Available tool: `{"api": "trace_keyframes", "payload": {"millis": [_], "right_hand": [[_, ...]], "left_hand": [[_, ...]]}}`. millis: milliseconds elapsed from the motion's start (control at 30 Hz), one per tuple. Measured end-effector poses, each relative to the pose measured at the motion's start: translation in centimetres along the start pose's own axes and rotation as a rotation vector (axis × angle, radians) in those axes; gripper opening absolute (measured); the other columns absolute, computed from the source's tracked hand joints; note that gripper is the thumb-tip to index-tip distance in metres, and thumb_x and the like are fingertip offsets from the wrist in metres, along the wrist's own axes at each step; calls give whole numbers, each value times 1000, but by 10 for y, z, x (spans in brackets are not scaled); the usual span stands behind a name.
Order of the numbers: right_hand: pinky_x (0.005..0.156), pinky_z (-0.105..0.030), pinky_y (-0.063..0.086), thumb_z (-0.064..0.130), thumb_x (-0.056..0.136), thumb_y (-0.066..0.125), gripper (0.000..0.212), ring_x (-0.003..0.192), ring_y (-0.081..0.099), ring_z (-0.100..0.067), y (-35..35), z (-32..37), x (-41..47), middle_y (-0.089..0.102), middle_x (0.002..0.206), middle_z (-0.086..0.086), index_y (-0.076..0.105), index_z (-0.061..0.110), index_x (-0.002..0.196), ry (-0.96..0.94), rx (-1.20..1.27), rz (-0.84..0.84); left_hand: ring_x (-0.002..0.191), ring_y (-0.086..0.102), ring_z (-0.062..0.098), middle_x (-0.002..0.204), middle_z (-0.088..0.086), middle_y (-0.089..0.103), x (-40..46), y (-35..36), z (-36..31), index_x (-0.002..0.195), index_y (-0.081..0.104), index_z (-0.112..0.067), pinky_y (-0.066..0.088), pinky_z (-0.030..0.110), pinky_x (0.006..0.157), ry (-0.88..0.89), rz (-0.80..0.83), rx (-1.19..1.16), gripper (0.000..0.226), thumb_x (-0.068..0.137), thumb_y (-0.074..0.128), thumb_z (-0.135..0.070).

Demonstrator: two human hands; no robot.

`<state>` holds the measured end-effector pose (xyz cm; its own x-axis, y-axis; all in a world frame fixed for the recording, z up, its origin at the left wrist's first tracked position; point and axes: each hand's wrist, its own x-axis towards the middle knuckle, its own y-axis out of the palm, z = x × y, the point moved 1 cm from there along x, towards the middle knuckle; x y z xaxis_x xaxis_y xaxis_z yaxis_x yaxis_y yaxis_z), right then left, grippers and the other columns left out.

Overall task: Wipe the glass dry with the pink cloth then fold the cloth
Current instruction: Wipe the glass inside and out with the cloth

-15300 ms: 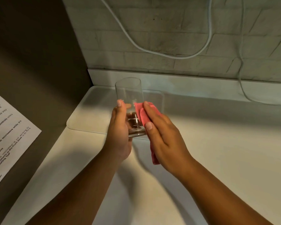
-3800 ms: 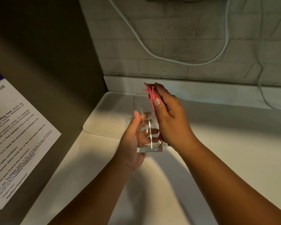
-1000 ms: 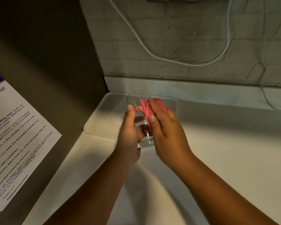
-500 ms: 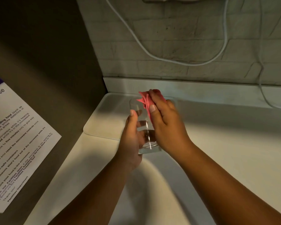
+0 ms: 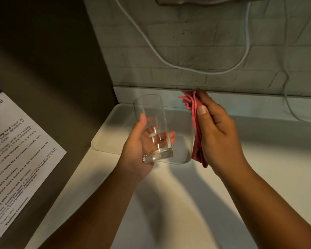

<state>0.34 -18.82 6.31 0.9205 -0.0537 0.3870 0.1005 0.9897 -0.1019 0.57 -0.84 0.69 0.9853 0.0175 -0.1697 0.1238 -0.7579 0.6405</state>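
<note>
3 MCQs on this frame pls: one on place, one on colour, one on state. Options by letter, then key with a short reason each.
1. Where is the pink cloth relative to the glass?
A. stuffed inside it
B. apart from it, to its right
C. draped over its rim

2. What colour is the tray on the counter?
A. white
B. black
C. blue

3. How is the glass held?
A. lying on its side on the counter
B. upside down on the tray
C. lifted, mouth up, in the left hand

Key:
1 B: a clear gap shows between the glass and the cloth bunched in the right hand.
2 A: its rim and floor read white under the light.
3 C: the left hand's fingers wrap the lower part, the thick base is lowest and the open rim on top.
</note>
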Motion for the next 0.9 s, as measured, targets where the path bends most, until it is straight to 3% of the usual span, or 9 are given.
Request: {"api": "trace_keyframes", "payload": {"millis": [100,333,467,567,600,667,733,833,900], "right_hand": [[112,-26,35,24,106,46,39,130,46,4,-2,-4,-4,54,138,12,49,26,145,26,-9,4],[105,-13,33,26,105,47,39,129,44,8,4,-13,-15,52,139,13,48,32,144,-2,-66,52],[87,-10,41,42,104,41,42,112,54,3,25,-11,-40,55,127,13,44,42,145,-85,-234,196],[66,-13,37,52,102,30,46,83,47,-4,42,-6,-55,52,109,9,36,45,147,-237,-619,284],[65,-14,35,47,102,37,47,82,45,-6,45,-3,-57,55,107,5,38,40,148,-291,-699,293],[65,-17,34,33,97,58,54,81,52,-13,48,1,-53,60,106,-2,43,30,149,-365,-767,295],[64,-14,31,33,97,57,53,82,51,-11,51,4,-43,58,106,2,44,28,148,-367,-779,291],[57,-8,33,52,101,30,47,80,46,2,56,3,-21,48,103,25,46,37,143,-182,-579,249],[65,-18,46,45,103,34,44,88,53,-4,58,-2,-9,50,115,13,41,40,146,-165,-521,200]], "left_hand": [[106,72,35,101,10,73,2,-7,1,119,68,-15,50,52,105,-76,6,-103,59,81,72,-61],[94,58,27,108,12,62,-2,-14,11,117,69,-11,44,39,87,-130,56,-226,56,91,60,-60],[125,57,34,136,21,61,-3,-8,16,142,62,-3,38,49,119,-137,49,-105,73,97,50,-60],[95,77,27,100,17,75,-5,-10,16,117,77,-4,64,36,83,-141,83,-80,65,97,54,-62],[94,77,26,97,16,74,-6,-11,17,114,78,-4,64,35,83,-140,57,-75,65,96,57,-63],[107,70,25,105,16,69,-7,-10,18,117,76,-6,49,36,111,-165,25,-86,59,99,56,-58],[111,64,23,107,12,67,-9,-4,18,121,73,-8,34,37,119,-162,63,-104,47,103,52,-46],[119,66,29,117,16,73,-8,-5,22,130,69,-10,43,44,112,-81,47,-43,52,101,48,-47],[127,62,33,129,17,71,-8,-6,20,138,66,-11,40,51,115,-56,13,-23,60,104,39,-52]]}}
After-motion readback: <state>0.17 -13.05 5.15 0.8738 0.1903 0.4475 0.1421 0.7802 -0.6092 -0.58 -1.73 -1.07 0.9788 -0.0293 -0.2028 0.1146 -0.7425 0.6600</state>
